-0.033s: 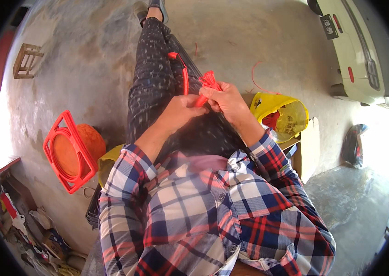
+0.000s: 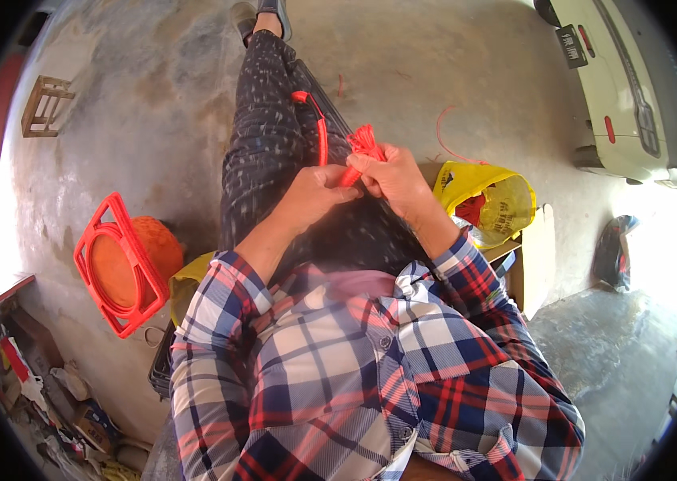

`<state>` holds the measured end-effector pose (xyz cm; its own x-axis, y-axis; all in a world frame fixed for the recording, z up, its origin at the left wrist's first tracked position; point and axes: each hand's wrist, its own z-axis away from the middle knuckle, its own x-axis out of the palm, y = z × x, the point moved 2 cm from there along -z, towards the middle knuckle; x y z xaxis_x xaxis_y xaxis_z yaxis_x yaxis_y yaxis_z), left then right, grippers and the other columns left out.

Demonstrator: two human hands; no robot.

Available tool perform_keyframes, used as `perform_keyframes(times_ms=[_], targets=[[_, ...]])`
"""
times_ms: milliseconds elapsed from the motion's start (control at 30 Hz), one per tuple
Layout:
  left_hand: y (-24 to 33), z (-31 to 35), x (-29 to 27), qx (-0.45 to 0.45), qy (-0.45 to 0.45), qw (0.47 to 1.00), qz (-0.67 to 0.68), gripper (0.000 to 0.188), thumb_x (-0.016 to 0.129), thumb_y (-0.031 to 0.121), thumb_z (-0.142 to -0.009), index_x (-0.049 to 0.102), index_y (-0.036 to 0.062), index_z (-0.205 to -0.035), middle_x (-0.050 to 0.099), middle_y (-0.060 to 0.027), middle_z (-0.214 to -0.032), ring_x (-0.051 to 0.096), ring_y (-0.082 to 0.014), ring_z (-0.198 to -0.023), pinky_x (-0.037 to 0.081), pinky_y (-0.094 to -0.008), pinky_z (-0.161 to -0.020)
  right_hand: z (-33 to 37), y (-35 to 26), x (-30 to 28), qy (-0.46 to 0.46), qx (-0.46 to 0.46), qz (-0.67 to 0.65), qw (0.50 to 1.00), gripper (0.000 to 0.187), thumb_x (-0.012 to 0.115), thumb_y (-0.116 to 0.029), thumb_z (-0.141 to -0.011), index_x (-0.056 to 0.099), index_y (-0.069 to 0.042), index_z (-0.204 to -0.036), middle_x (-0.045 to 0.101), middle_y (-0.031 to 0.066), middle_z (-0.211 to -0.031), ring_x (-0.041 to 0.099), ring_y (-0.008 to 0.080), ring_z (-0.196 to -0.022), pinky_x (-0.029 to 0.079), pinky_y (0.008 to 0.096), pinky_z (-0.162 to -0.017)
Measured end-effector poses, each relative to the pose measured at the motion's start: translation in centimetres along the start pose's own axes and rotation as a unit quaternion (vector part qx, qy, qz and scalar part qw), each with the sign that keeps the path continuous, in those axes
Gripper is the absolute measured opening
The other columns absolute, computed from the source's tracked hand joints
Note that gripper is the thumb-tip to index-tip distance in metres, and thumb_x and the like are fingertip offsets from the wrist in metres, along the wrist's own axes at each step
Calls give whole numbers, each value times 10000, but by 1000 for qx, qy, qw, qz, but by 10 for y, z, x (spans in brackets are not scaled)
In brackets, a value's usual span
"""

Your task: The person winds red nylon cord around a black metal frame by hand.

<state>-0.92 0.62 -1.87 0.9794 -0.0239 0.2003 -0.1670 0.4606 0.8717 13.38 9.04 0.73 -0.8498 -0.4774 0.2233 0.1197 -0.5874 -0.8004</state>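
Note:
A bundle of bright red cord (image 2: 365, 141), its looped strands fanned out at the top, is held above my lap. The fingers of my right hand (image 2: 393, 178) are closed round its middle. My left hand (image 2: 314, 191) pinches the lower end of the same bundle between thumb and fingers. The two hands nearly touch. Just beyond the left hand, a slender item with two red sleeve-like parts (image 2: 322, 143) lies across my dark speckled trousers (image 2: 262, 148); I cannot make out its kind. The fingers partly hide the bundle's lower part.
A yellow bag (image 2: 479, 178) with red material inside stands at my right, beside a cardboard box (image 2: 541, 260). At my left is an orange round container with a red square frame (image 2: 120, 264). Farther off are a wooden stool (image 2: 48, 106) and a parked pale vehicle (image 2: 615, 88).

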Motion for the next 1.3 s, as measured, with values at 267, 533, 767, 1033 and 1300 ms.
perform_keyframes(times_ms=[267,533,767,1033,1300], targets=[[2,-8,0,-19,18,999,-19,248,677,-3,-826,649,-43,-1069,675,-51,-952,619,-106,-868,484,-235,-814,9,19,-4,42,-44,26,998,207,694,-241,-885,613,-51,-865,550,-19,-646,462,57,-508,364,211,-471],[7,-2,-16,0,33,959,280,295,574,121,-931,582,-23,-1188,655,-88,-1056,634,-186,-968,501,-342,-894,17,14,-57,100,-57,-110,987,185,562,-260,-958,608,-81,-950,540,-11,-680,489,79,-548,375,215,-498],[57,16,24,342,160,868,-321,254,710,83,-842,663,-4,-1076,607,-61,-1089,613,-153,-891,494,-268,-743,43,-12,-10,-125,1,-157,980,406,467,-387,-987,612,-7,-1011,646,79,-844,621,154,-724,504,273,-657],[105,9,4,264,47,918,291,272,598,-22,-884,543,25,-1146,635,-101,-1097,634,-189,-930,518,-330,-843,23,-31,-30,-169,-94,-163,968,314,575,-291,-953,632,-16,-1093,488,-52,-640,373,49,-519,264,206,-488],[81,14,-10,245,167,899,-323,293,558,-136,-784,631,28,-1015,592,-83,-990,606,-206,-940,464,-280,-866,4,-24,-33,8,-151,-59,987,89,635,-78,-886,697,-37,-936,585,-41,-746,456,54,-641,371,210,-599]])
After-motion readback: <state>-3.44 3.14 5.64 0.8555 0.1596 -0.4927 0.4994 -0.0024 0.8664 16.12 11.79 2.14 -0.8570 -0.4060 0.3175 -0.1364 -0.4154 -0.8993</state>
